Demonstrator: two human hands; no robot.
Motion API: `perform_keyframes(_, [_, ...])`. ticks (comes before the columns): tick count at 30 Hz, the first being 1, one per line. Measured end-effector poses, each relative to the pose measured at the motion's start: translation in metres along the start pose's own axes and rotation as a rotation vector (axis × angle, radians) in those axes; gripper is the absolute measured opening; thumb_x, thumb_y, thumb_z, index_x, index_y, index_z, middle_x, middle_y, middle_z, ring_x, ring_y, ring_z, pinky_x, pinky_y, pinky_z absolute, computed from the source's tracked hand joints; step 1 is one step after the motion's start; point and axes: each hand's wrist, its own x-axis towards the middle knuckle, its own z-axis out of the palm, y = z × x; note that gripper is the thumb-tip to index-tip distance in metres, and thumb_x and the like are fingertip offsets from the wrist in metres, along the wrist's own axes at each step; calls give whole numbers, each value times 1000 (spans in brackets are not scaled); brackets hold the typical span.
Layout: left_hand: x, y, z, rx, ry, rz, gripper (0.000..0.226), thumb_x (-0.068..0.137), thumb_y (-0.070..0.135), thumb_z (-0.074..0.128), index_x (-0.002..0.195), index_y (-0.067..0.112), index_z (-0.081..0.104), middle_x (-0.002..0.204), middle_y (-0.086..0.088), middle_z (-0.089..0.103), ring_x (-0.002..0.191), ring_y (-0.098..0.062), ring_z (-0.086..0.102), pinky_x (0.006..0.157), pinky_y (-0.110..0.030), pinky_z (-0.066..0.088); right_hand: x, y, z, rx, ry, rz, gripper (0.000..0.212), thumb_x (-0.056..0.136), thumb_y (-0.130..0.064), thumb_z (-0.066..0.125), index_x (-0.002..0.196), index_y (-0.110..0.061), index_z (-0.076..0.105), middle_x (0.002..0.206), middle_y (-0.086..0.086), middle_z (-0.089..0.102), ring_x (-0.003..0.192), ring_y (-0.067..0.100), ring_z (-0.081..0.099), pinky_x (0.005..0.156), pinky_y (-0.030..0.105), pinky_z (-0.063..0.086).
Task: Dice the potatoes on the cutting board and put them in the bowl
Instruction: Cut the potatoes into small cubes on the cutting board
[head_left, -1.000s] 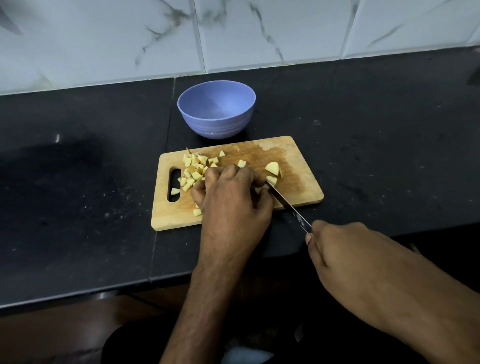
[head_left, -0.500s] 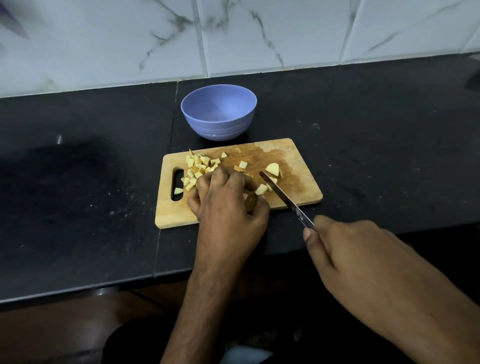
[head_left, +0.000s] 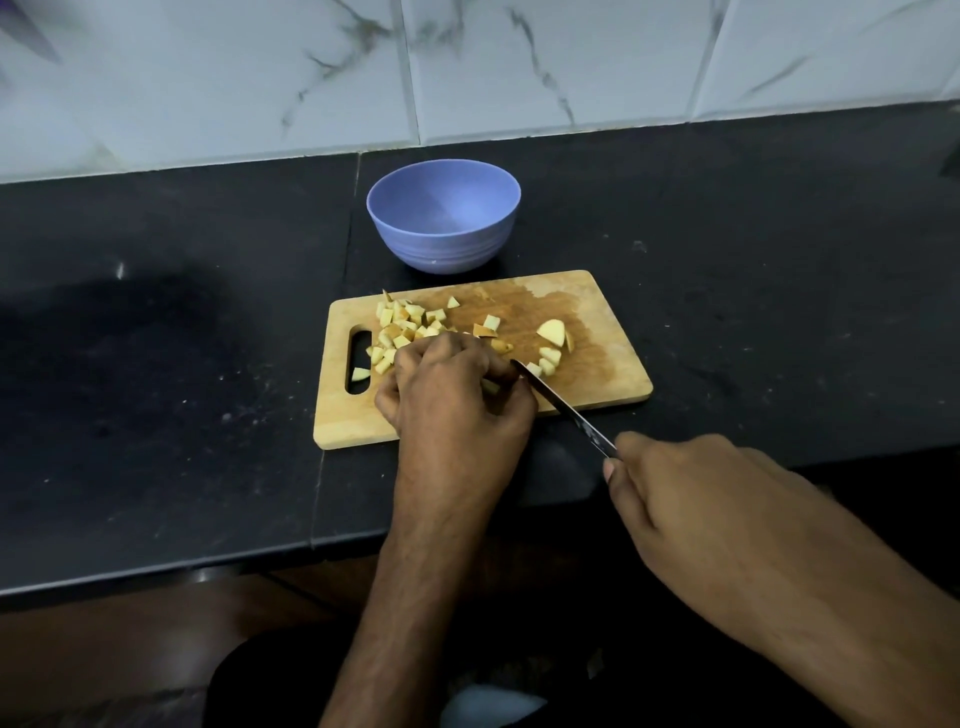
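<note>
My left hand (head_left: 452, 400) pinned a pale potato piece (head_left: 491, 387); my right hand (head_left: 691, 499) gripped the knife (head_left: 561, 408) beside yellow diced cubes (head_left: 405, 327).

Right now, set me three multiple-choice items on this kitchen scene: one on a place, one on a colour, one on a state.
1. Where does the bowl stand?
A. behind the cutting board
B. on the board
C. left of the board

2. What colour is the bowl?
A. red
B. blue
C. green

3. What is in the bowl?
A. potato pieces
B. water
C. nothing visible

Key: 1 A, it sits on the counter toward the wall; 2 B, it is pale blue; 3 C, the potato pieces all lie on the board, where the right hand holds the knife beside the left hand.
</note>
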Motion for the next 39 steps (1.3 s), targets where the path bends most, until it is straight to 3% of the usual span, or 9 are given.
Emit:
perform_keyframes(4, [0,0,0,-13,-3,-4,5,86,32,73,88,34,69,113,20,58,128,-7,36,102,-31,14,2,2,0,35,-104,16,31,104,-45,24,78,-32,35,71,-7,53,60,5,53,59,22,46])
perform_keyframes(7, [-1,-1,1,-6,39,-23,10,86,30,72,95,34,70,114,19,59,128,-8,36,104,-33,15,-2,5,-8,-19,-117,28,35,104,-44,23,73,-29,30,71,-5,50,58,6,48,54,19,40])
perform_keyframes(12, [-1,0,2,-60,135,-25,22,87,22,65,107,31,67,113,17,61,125,-12,43,109,-46,26,-12,6,-11,-62,-61,45,32,102,-49,21,79,-31,33,70,-7,50,56,7,46,49,18,32])
perform_keyframes(20, [-2,2,5,114,-9,88,23,88,43,62,109,36,68,127,12,46,133,-13,27,107,-43,18,-12,11,-11,-41,-1,101,37,100,-51,22,74,-29,36,66,-5,53,54,5,49,48,19,31])
perform_keyframes(28, [-2,0,4,81,-15,86,15,88,28,66,98,38,69,124,16,47,128,-8,30,106,-41,18,-12,19,-9,-45,-42,114,38,101,-52,23,74,-28,35,67,-5,52,56,4,50,50,19,32])
perform_keyframes(36, [1,1,3,80,-49,75,18,92,30,69,101,46,69,129,18,45,128,-6,30,101,-35,14,10,17,-1,29,-51,80,38,103,-48,28,71,-29,35,70,-6,52,59,4,51,54,23,37])
perform_keyframes(39, [1,3,2,50,-41,62,22,92,32,69,109,46,65,129,17,44,128,-8,30,106,-39,18,17,18,-1,30,-48,69,37,103,-49,28,72,-30,35,70,-7,53,61,4,53,54,24,39])
